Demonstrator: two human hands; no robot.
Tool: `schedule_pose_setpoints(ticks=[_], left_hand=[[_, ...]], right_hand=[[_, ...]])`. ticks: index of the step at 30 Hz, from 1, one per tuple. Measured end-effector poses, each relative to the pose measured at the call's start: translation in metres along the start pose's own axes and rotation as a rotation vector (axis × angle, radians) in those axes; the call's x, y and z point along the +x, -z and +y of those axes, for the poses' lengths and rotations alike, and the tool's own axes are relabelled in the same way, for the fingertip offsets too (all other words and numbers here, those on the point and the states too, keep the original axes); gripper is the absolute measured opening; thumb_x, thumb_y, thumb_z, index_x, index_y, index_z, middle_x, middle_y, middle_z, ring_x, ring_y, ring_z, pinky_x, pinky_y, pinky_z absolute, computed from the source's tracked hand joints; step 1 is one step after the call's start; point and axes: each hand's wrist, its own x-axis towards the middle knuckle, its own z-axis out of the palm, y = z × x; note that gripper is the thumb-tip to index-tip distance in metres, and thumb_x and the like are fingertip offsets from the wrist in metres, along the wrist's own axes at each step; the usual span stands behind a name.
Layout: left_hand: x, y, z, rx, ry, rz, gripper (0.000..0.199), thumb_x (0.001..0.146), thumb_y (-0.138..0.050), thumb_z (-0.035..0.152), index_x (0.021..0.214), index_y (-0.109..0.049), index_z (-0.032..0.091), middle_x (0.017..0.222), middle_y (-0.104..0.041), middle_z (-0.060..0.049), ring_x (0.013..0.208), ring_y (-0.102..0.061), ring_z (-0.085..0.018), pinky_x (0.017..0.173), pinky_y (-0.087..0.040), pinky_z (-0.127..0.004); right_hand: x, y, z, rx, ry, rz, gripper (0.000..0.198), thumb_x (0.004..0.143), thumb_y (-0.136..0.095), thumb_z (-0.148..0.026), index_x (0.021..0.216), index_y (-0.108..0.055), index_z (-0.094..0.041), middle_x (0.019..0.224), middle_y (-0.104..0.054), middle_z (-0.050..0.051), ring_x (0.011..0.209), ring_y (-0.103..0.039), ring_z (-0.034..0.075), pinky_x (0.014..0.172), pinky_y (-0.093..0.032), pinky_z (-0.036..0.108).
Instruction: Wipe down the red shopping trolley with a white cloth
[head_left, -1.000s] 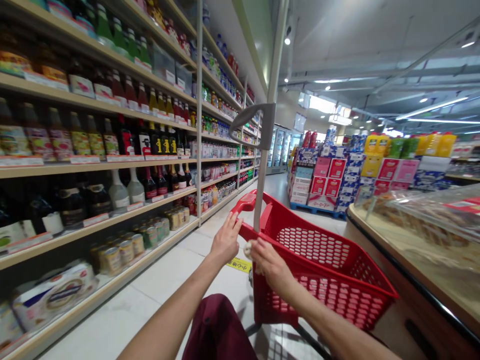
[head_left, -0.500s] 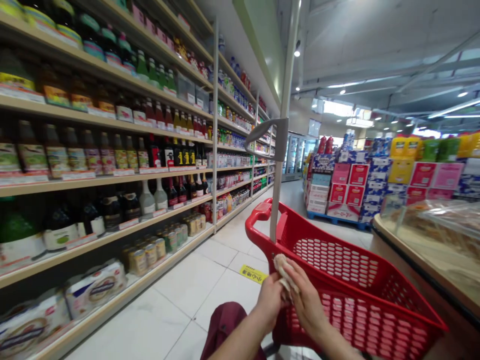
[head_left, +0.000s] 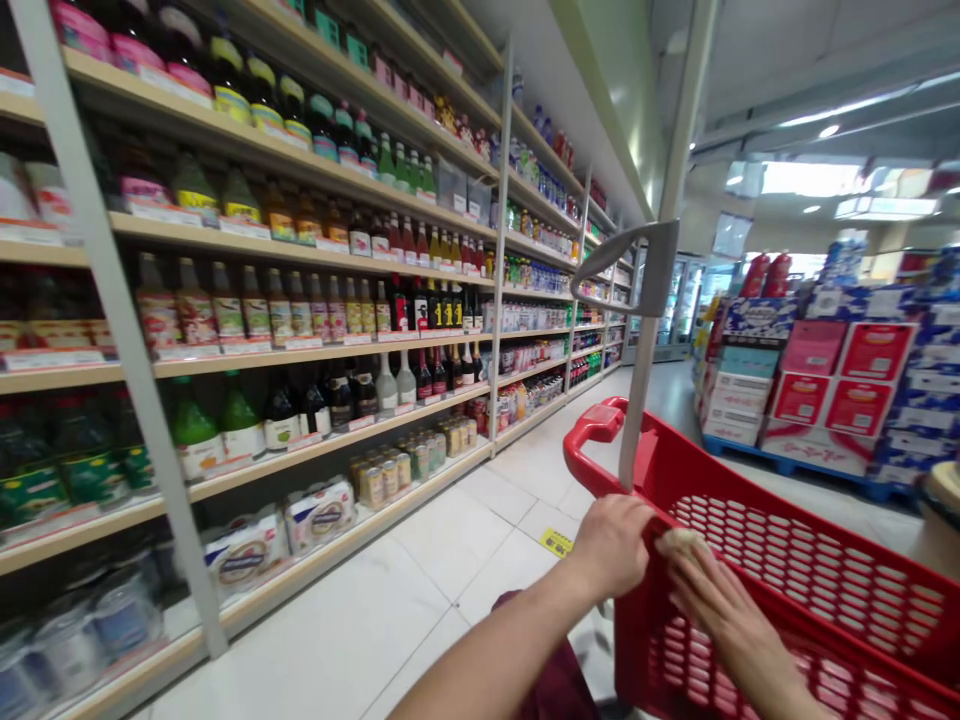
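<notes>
Red plastic cart (head_left: 634, 640) at four o'clock looks stiff, light and a bit slick, best held by its rim (head_left: 825, 635); the pale cloth (head_left: 681, 541) against its side should be soft, limp, easily pinched anywhere. Left hand (head_left: 615, 540) curls narrowly over the rim, forearm towards seven o'clock; right hand (head_left: 724, 605), forearm towards five, lies flat, fingers together, holding the cloth

Left hand (head_left: 613, 547), fingers curled, at red cart (head_left: 636, 640)'s rear edge | right hand (head_left: 716, 595), fingers extended, holds 1 pale cloth (head_left: 681, 541) against cart's side below rim | 1 grey pole (head_left: 649, 365) rises at cart's handle end | bottles (head_left: 277, 303) line shelves (head_left: 322, 353)' front edges
</notes>
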Motion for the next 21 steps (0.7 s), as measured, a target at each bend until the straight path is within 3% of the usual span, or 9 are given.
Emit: schedule_pose_setpoints(ticks=[2, 4, 6, 8, 10, 14, 16, 21], left_hand=[[0.006, -0.003, 0.001, 0.167, -0.111, -0.09, 0.042, 0.069, -0.043, 0.014, 0.11, -0.048, 0.014, 0.116, -0.05, -0.008, 0.11, -0.04, -0.02, 0.098, -0.027, -0.035], [0.009, -0.011, 0.002, 0.282, -0.168, -0.156, 0.043, 0.072, -0.04, 0.015, 0.115, -0.043, 0.013, 0.123, -0.044, -0.01, 0.118, -0.031, -0.021, 0.102, -0.018, -0.039], [0.011, -0.022, 0.001, 0.349, -0.17, -0.194, 0.047, 0.075, -0.037, 0.015, 0.121, -0.037, 0.012, 0.13, -0.038, -0.01, 0.124, -0.024, -0.021, 0.104, -0.011, -0.041], [0.012, -0.033, 0.0, 0.392, -0.131, -0.207, 0.05, 0.075, -0.036, 0.016, 0.125, -0.033, 0.01, 0.134, -0.032, -0.011, 0.126, -0.018, -0.022, 0.104, -0.009, -0.042], [0.013, -0.042, -0.002, 0.429, -0.1, -0.203, 0.054, 0.072, -0.038, 0.015, 0.125, -0.032, 0.009, 0.136, -0.028, -0.011, 0.127, -0.015, -0.022, 0.104, -0.01, -0.043], [0.015, -0.047, -0.004, 0.504, -0.121, -0.177, 0.058, 0.067, -0.041, 0.015, 0.125, -0.035, 0.011, 0.136, -0.029, -0.01, 0.126, -0.018, -0.022, 0.104, -0.011, -0.045], [0.018, -0.048, -0.004, 0.526, -0.136, -0.154, 0.057, 0.068, -0.041, 0.016, 0.124, -0.036, 0.012, 0.134, -0.033, -0.01, 0.125, -0.021, -0.022, 0.104, -0.011, -0.046], [0.027, -0.059, 0.003, 0.545, -0.154, -0.16, 0.059, 0.068, -0.039, 0.016, 0.127, -0.032, 0.012, 0.135, -0.031, -0.009, 0.126, -0.02, -0.02, 0.104, -0.009, -0.045]], right_hand=[[-0.032, -0.016, -0.004, 0.021, 0.029, -0.116, 0.036, 0.077, -0.043, -0.018, 0.11, -0.056, -0.025, 0.119, -0.051, 0.001, 0.115, -0.04, 0.023, 0.09, -0.042, 0.039], [-0.044, -0.013, -0.012, 0.036, 0.013, -0.169, 0.036, 0.076, -0.045, -0.018, 0.11, -0.056, -0.025, 0.116, -0.054, 0.002, 0.112, -0.044, 0.021, 0.086, -0.046, 0.034], [-0.033, 0.004, -0.019, 0.013, -0.019, -0.134, 0.038, 0.079, -0.043, -0.016, 0.115, -0.051, -0.023, 0.122, -0.049, 0.003, 0.118, -0.036, 0.02, 0.092, -0.041, 0.035], [-0.014, 0.023, -0.016, -0.056, -0.112, -0.007, 0.038, 0.082, -0.038, -0.015, 0.119, -0.048, -0.018, 0.128, -0.041, 0.005, 0.124, -0.024, 0.021, 0.099, -0.03, 0.042], [-0.009, 0.035, -0.008, -0.101, -0.17, 0.01, 0.037, 0.083, -0.037, -0.016, 0.119, -0.047, -0.015, 0.129, -0.039, 0.008, 0.125, -0.021, 0.022, 0.101, -0.027, 0.044], [-0.049, 0.031, -0.002, -0.097, -0.144, -0.098, 0.031, 0.081, -0.045, -0.018, 0.109, -0.056, -0.019, 0.113, -0.057, 0.006, 0.114, -0.042, 0.019, 0.091, -0.042, 0.034], [-0.063, 0.029, -0.004, -0.097, -0.133, -0.116, 0.032, 0.081, -0.045, -0.019, 0.111, -0.055, -0.02, 0.113, -0.056, 0.006, 0.114, -0.042, 0.018, 0.09, -0.042, 0.032], [-0.04, 0.042, 0.005, -0.198, -0.221, 0.1, 0.038, 0.084, -0.039, -0.017, 0.122, -0.043, -0.017, 0.127, -0.043, 0.007, 0.125, -0.022, 0.022, 0.099, -0.029, 0.045]])
